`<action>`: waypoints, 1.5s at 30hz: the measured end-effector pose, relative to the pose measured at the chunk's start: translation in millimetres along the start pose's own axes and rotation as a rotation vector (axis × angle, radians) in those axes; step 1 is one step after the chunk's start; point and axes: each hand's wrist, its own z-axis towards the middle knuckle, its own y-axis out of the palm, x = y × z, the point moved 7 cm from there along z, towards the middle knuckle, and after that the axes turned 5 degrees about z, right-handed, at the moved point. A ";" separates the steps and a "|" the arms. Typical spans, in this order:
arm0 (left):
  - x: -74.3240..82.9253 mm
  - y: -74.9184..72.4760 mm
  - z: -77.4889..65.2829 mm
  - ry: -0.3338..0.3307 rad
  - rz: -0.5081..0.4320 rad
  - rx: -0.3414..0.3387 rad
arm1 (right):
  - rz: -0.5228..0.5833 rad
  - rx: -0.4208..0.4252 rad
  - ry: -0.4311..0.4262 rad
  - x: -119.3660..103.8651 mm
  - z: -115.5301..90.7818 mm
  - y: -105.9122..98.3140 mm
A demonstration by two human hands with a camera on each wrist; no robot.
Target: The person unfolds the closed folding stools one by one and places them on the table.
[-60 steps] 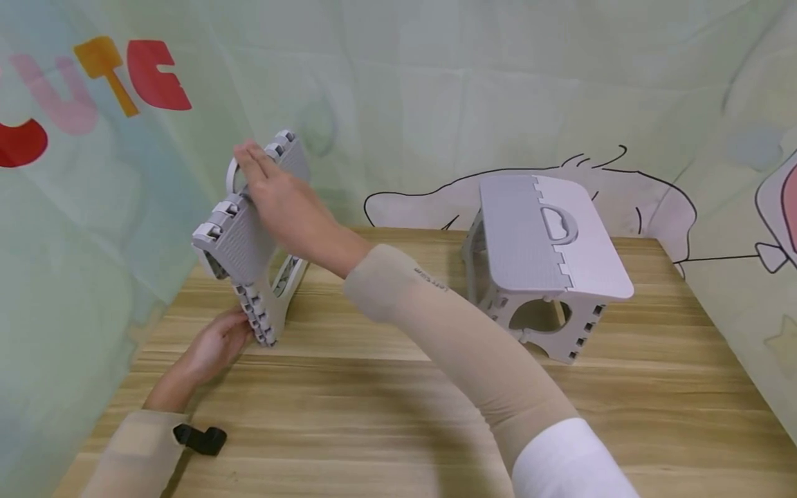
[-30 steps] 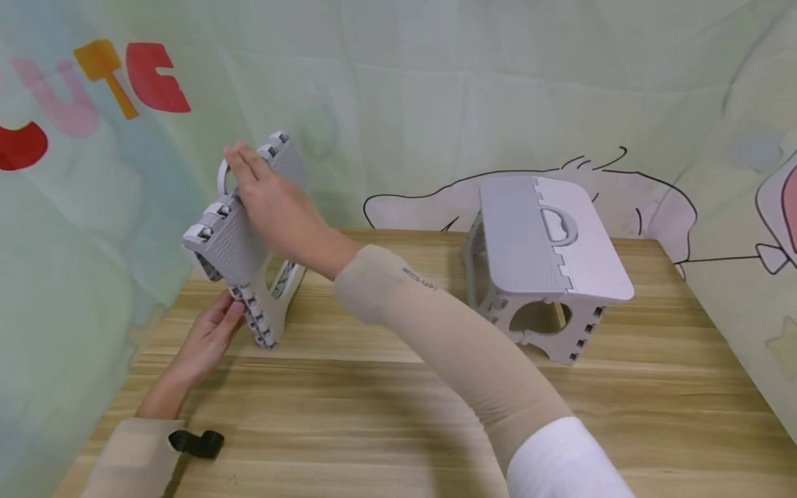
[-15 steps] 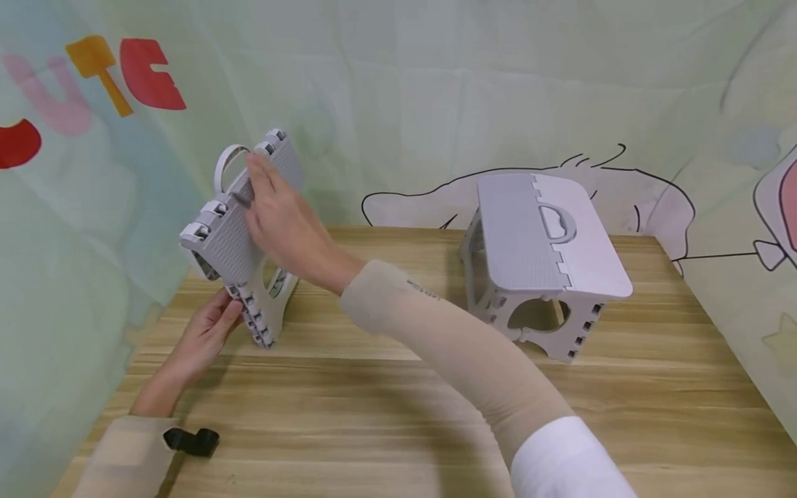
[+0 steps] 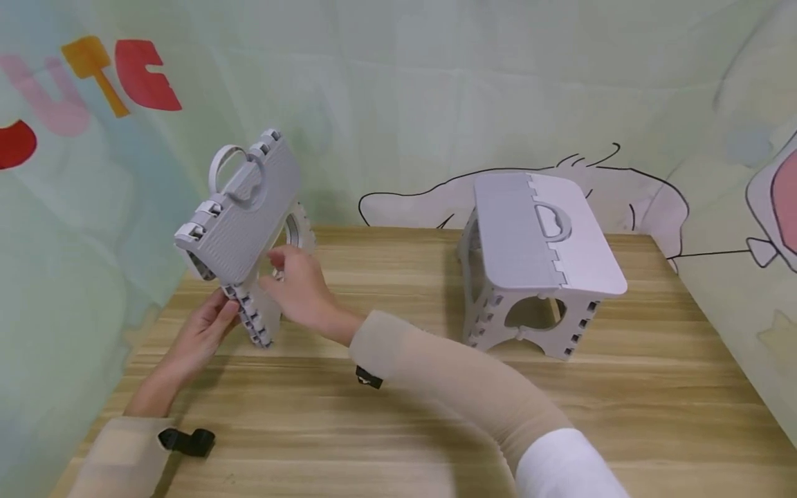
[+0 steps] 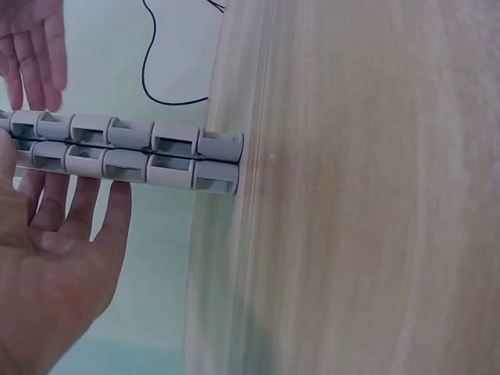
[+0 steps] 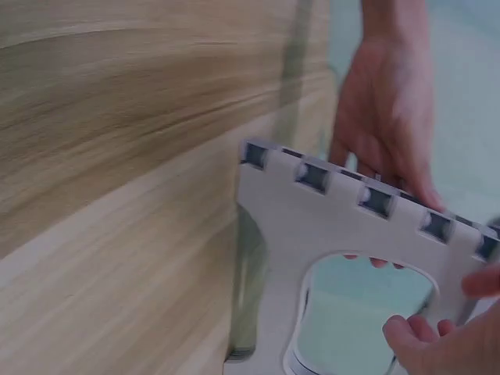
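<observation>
Between thumb and fingers, the left hand pinches a part-folded stool; right hand, loosely curled, holds nothing; unfolding, apparently; legs likely need parting.

Count by kind, head view
Tallied: stools, two, at 9 o'clock and 3 o'clock; hands, two, both between 8 and 9; beige sleeves, two, at 8 and 5; black wrist fittings, two, between 7 and 8 and just past 6; wood-grain tabletop, one, at 6; printed letters, four, at 10; drawn balloon, one, at 3.
</observation>
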 end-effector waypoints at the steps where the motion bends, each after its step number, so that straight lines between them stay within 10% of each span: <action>1: 0.0 -0.9 -0.6 -0.005 0.005 0.001 | -0.001 -0.031 0.010 2.7 -1.3 5.2; 26: -0.6 -2.7 1.9 0.015 0.033 -0.010 | -0.360 -0.191 -0.222 27.2 -2.1 39.9; 45: 3.2 -2.6 2.7 0.068 -0.050 0.006 | -0.392 -0.230 -0.219 26.9 -9.6 26.1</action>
